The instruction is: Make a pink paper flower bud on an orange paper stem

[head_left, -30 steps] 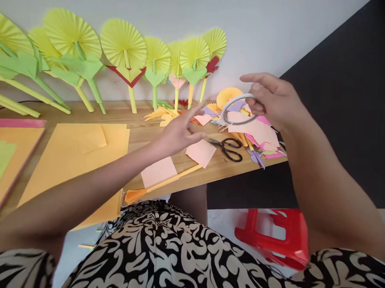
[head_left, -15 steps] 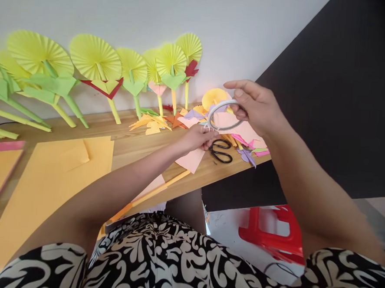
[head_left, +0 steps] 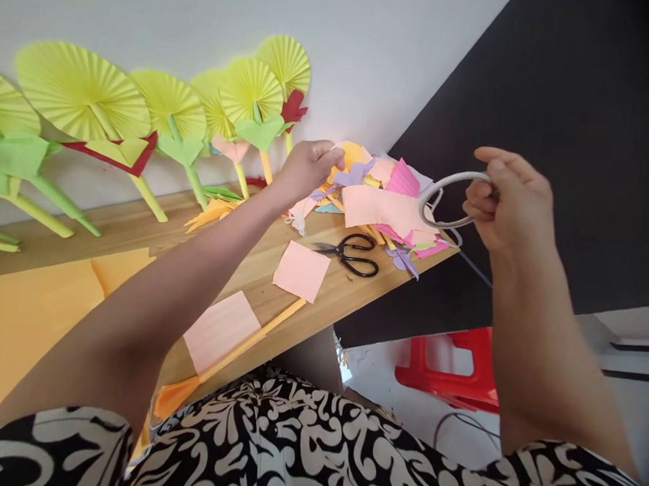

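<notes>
My right hand is closed around one side of a thin white roll of tape, held up over the right end of the table. The forefinger of that hand is stretched out. Farther left, my left hand is closed in a pinch above the heap of coloured paper. A small white piece of tape shows at its fingertips, mostly hidden. Below the hands lie black-handled scissors, their blades reaching toward a pink paper square.
Pleated yellow-green paper flowers lean against the wall. Coloured paper pieces are heaped at the table's right end. Orange sheets lie at left; a pink sheet and rolled orange stick near the front edge. A red stool stands below.
My hands have drawn apart: the left moved up and left from the tape roll, while the right carried the roll to the right. The view has shifted rightward.
</notes>
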Motion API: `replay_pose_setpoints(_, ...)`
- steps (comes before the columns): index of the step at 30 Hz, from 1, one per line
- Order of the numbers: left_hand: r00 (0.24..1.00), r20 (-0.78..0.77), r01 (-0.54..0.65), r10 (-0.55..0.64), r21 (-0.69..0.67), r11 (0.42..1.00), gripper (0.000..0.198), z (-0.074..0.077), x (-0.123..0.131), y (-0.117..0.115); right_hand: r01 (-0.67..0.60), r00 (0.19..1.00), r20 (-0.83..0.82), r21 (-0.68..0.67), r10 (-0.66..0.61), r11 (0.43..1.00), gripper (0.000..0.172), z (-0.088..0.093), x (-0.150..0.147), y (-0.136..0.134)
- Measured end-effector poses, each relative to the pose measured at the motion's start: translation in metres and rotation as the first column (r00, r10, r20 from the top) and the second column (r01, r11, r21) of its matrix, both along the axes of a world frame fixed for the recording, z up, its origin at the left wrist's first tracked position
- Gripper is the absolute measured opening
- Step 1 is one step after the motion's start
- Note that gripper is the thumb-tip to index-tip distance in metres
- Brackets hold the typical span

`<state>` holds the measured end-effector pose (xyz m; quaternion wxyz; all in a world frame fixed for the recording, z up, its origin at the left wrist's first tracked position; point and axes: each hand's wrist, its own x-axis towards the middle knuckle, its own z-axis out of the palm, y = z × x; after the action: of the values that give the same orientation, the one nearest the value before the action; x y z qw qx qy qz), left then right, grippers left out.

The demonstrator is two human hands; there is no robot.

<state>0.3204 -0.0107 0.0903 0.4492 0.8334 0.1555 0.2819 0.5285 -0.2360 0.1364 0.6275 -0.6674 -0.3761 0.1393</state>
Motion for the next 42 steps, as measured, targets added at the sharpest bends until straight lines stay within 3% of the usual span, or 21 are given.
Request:
replay_pose_setpoints(3,0.951,-0.301,0.114,-0.067,0.142,0.983,0.012,0.003,0.015,-0.005,-0.080,0.997,0.016,-0.017,0.080,0.997,0.033,0.002,-0.009,0.005)
replay_pose_setpoints(5,0.903,-0.429,0.137,-0.004,0.281,0.950,0.024,0.006,0.015,-0.012,-0.060,0.998,-0.009,-0.026,0.060,0.998,0.031,0.005,-0.019,0.009)
replay_pose_setpoints(8,0.944,-0.305,0.018,0.122,0.419,0.908,0.029,0.011,0.007,-0.027,-0.036,0.998,-0.046,-0.026,0.034,0.999,0.023,0.009,-0.033,0.012)
replay_pose_setpoints(10,0.989,-0.139,-0.002,0.045,0.297,0.955,0.025,0.014,0.001,-0.041,-0.067,0.996,-0.067,-0.022,0.065,0.998,0.021,0.009,-0.042,0.014)
replay_pose_setpoints(12,0.995,-0.046,0.093,-0.089,0.099,0.991,0.025,0.014,-0.002,-0.054,-0.110,0.989,-0.097,-0.009,0.109,0.994,0.020,0.009,-0.049,0.016)
replay_pose_setpoints(15,0.980,0.014,0.199,-0.199,-0.150,0.968,0.020,0.009,-0.002,-0.067,-0.170,0.977,-0.129,0.023,0.172,0.985,0.020,0.008,-0.057,0.020)
replay_pose_setpoints(18,0.981,0.046,0.195,-0.189,-0.254,0.947,0.021,0.004,-0.005,-0.072,-0.209,0.968,-0.131,0.047,0.213,0.977,0.020,0.006,-0.061,0.022)
replay_pose_setpoints(22,0.981,0.050,0.196,-0.190,-0.260,0.946,0.020,0.007,-0.017,-0.068,-0.248,0.957,-0.159,-0.015,0.243,0.969,0.025,0.002,-0.065,0.015)
replay_pose_setpoints(26,0.994,0.002,0.111,-0.111,-0.134,0.985,0.022,0.012,-0.028,-0.058,-0.295,0.945,-0.188,-0.150,0.266,0.944,0.033,-0.007,-0.070,0.003)
replay_pose_setpoints(29,0.998,-0.051,0.051,-0.049,0.044,0.998,0.028,0.011,-0.029,-0.055,-0.279,0.953,-0.179,-0.210,0.243,0.937,0.031,-0.014,-0.074,-0.005)
replay_pose_setpoints(34,0.987,-0.138,-0.028,0.081,0.350,0.936,0.026,-0.001,-0.021,-0.061,-0.200,0.977,-0.118,-0.219,0.178,0.955,0.022,-0.017,-0.077,-0.013)
replay_pose_setpoints(37,0.969,-0.196,-0.029,0.149,0.510,0.859,0.016,-0.008,-0.015,-0.061,-0.163,0.987,-0.056,-0.255,0.153,0.953,0.019,-0.016,-0.079,-0.016)
replay_pose_setpoints(42,0.961,-0.213,0.059,0.174,0.776,0.627,0.027,-0.016,-0.010,-0.052,-0.150,0.988,-0.004,-0.293,0.155,0.944,0.019,-0.020,-0.081,-0.019)
